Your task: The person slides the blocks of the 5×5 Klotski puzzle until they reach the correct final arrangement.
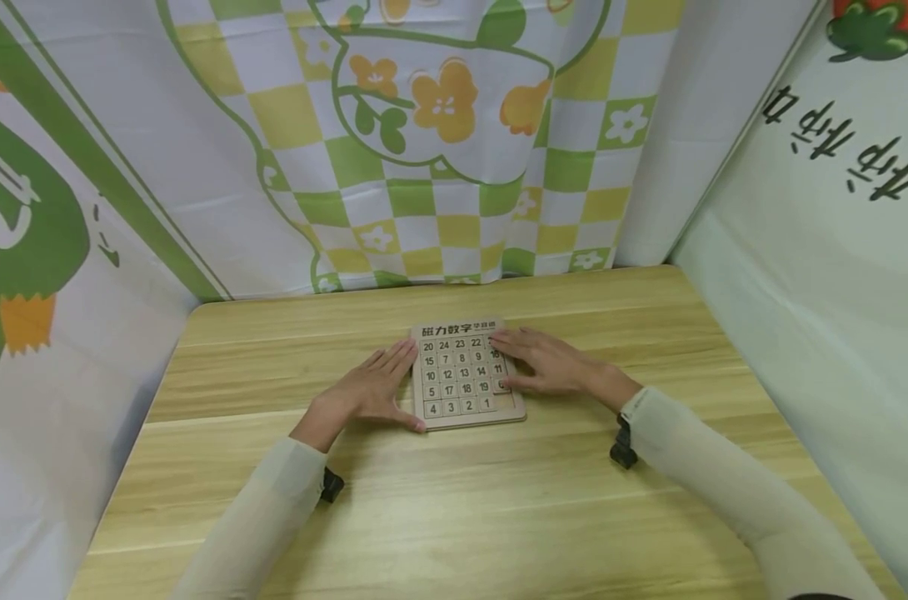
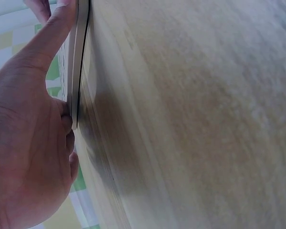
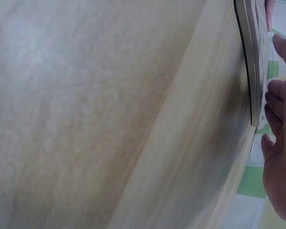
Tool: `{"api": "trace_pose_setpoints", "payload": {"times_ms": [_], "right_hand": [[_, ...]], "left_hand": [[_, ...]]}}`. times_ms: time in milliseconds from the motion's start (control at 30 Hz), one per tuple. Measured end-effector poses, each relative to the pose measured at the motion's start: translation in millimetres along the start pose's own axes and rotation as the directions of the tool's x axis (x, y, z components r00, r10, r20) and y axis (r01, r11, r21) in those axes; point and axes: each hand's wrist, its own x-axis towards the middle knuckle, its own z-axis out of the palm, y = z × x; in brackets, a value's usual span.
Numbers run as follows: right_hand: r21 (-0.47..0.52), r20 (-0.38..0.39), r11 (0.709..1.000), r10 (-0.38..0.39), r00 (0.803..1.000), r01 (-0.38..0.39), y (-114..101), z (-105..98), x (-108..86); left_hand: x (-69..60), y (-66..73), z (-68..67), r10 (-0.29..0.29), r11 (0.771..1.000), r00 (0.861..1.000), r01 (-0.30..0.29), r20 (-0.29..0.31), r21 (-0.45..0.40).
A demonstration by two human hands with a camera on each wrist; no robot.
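Observation:
A wooden sliding number puzzle (image 1: pixel 469 423) lies flat on the table, its numbered tiles in rows beneath a printed Chinese heading. The lower right corner slot is vacant, with the 6 tile (image 1: pixel 501 385) just above it. My left hand (image 1: pixel 367 390) rests along the puzzle's left edge, fingers extended and thumb at the lower left corner. Over the right side lies my right hand (image 1: pixel 547 362), its thumb touching near the 6 tile and its fingers covering the upper right tiles. Both wrist views show the puzzle's thin side edge (image 2: pixel 77 62) beside the hand.
The wood-grain table (image 1: pixel 454 508) extends around the puzzle. Behind it hangs a checked, flowered curtain (image 1: pixel 431 200). White printed sheets (image 1: pixel 821 242) flank the table on both sides. A small black device (image 1: pixel 623 443) hangs at each wrist.

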Motion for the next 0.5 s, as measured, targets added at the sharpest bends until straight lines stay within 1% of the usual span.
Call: {"api": "trace_pose_setpoints", "payload": {"times_ms": [133,500], "right_hand": [[0.003,0.017,1.000,0.010,1.000,-0.010,0.2,1.6,1.0],[-0.012,0.023,1.000,0.010,1.000,-0.010,-2.8,2.8,-0.9]], "left_hand": [[-1.9,3.4,-3.8,0.003,1.000,1.000,-0.003,-0.001,0.012],[-1.6,3.0,-3.8,0.003,1.000,1.000,-0.003,-0.002,0.009]]}}
